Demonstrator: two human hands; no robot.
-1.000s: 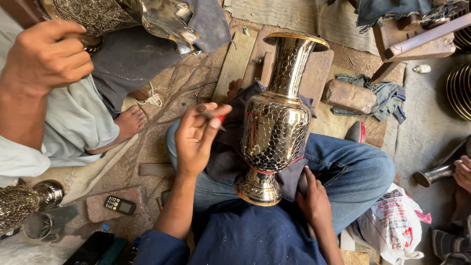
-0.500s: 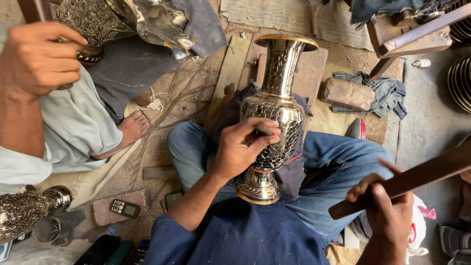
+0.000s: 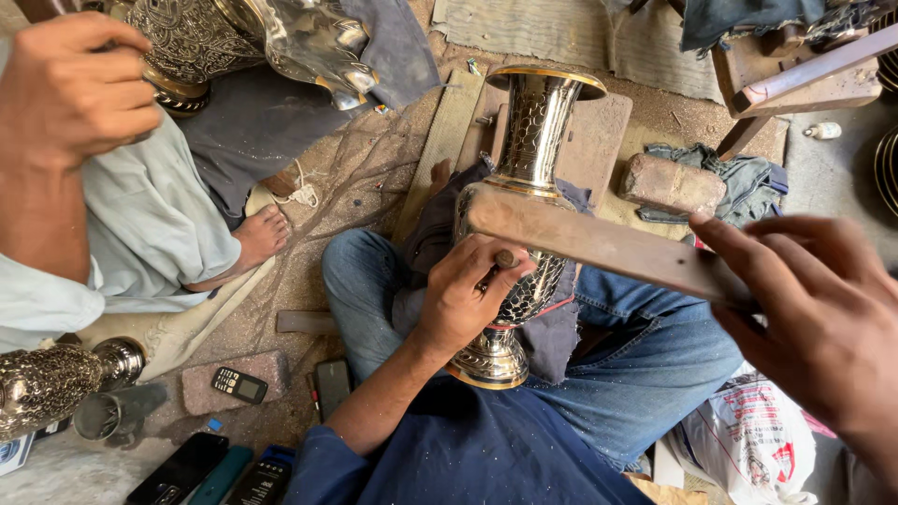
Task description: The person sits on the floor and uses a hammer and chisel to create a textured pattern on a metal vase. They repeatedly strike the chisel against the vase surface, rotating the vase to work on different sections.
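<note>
A tall brass vase [image 3: 535,131] with a scale-like engraved pattern stands upright between my jeans-clad legs, on a dark cloth. My left hand [image 3: 460,301] rests against its belly, fingers closed on a small metal punch [image 3: 503,260] whose tip touches the vase. My right hand [image 3: 816,309] grips one end of a flat wooden bar [image 3: 599,245]. The bar reaches leftward across the front of the vase, just above the punch.
A co-worker's hand [image 3: 70,93] holds an engraved metal vessel [image 3: 196,37] at top left; their bare foot [image 3: 257,238] lies beside my knee. Phones [image 3: 238,383] lie on the floor, another engraved vase [image 3: 47,383] at lower left, a brick [image 3: 669,182] and a plastic bag [image 3: 758,440] to the right.
My right hand has come up from my lap holding the wooden bar and swung it left over the vase. My left hand moved the punch onto the vase's belly and stays there.
</note>
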